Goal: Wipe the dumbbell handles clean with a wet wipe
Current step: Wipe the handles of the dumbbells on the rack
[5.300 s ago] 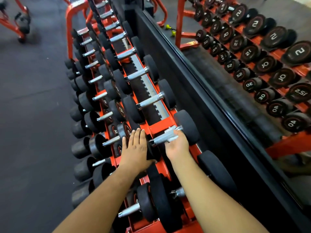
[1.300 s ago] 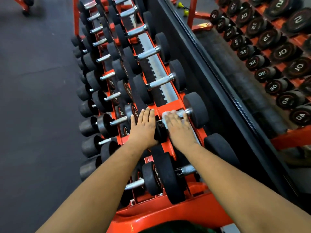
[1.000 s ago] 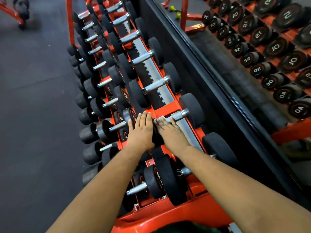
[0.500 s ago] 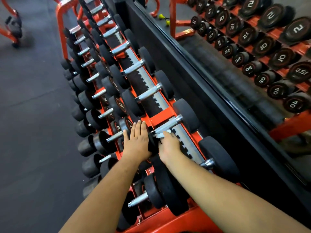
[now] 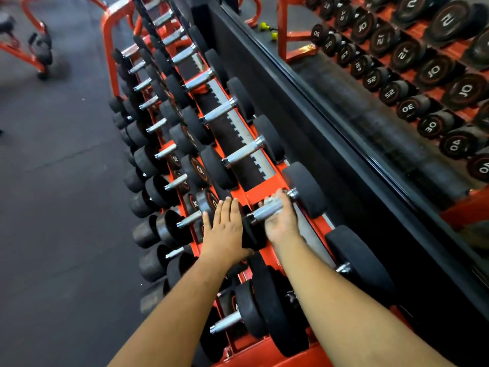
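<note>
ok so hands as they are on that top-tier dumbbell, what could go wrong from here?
1. The right hand curls under the knurled chrome dumbbell handle, close to the orange steel rack; if the dumbbell rolls, its fingers could get pinched.
2. The left hand only lies flat on the black rubber dumbbell head, a weak brace.
3. Little of the white wet wipe shows, so parts of the handle may get missed.

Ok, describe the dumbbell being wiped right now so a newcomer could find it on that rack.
Start at the orange rack that runs along the mirrored wall, and look at its top row, nearest the mirror. The dumbbell is the second one up from the near end. Unlike its neighbours, its chrome handle sits in the right hand, whose fingers curl over it with a white wipe, while the left hand lies flat on its near head.
</note>
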